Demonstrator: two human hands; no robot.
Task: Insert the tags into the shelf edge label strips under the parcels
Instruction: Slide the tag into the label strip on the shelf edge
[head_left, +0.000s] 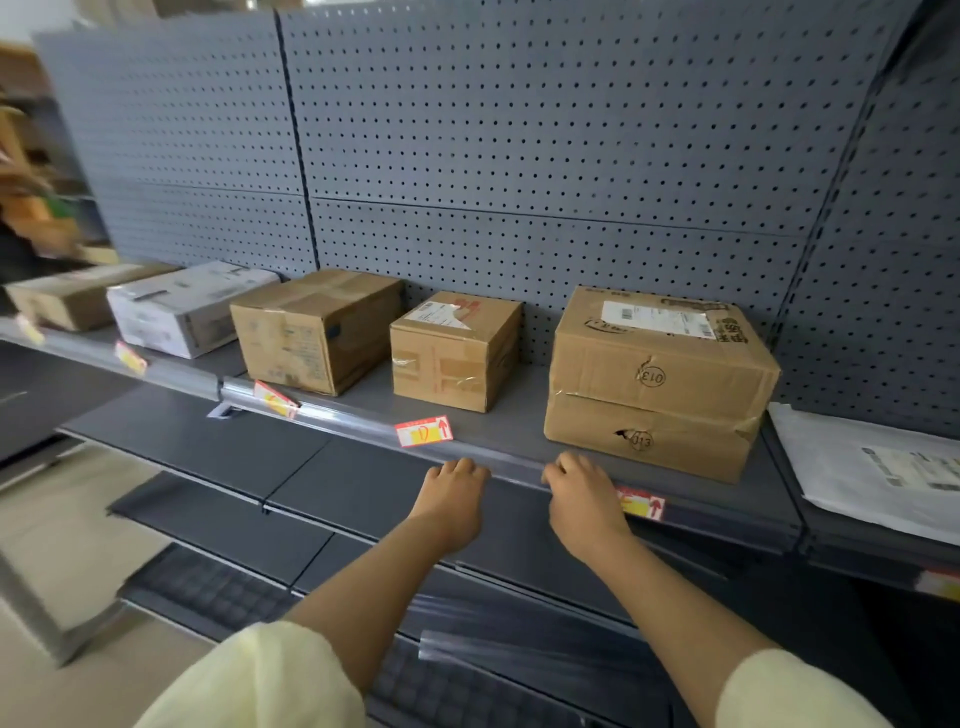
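Observation:
Several cardboard parcels stand in a row on a grey shelf (524, 410). A clear label strip (358, 423) runs along its front edge. Red-and-yellow tags sit in the strip: one (423, 431) below the small parcel (454, 351), one (275, 399) below the middle parcel (317, 330), and one (641, 503) under the large parcel (657, 382). My left hand (452, 501) rests with its fingers curled over the strip's top edge. My right hand (584, 499) does the same, just left of the rightmost tag. Neither hand visibly holds a tag.
Grey pegboard (519, 130) backs the shelf. Lower empty shelves (208, 447) stick out below. A white mailer bag (872, 467) lies on the neighbouring shelf at right. More tags (130, 358) sit in the strip further left. A loose clear strip (519, 654) lies low down.

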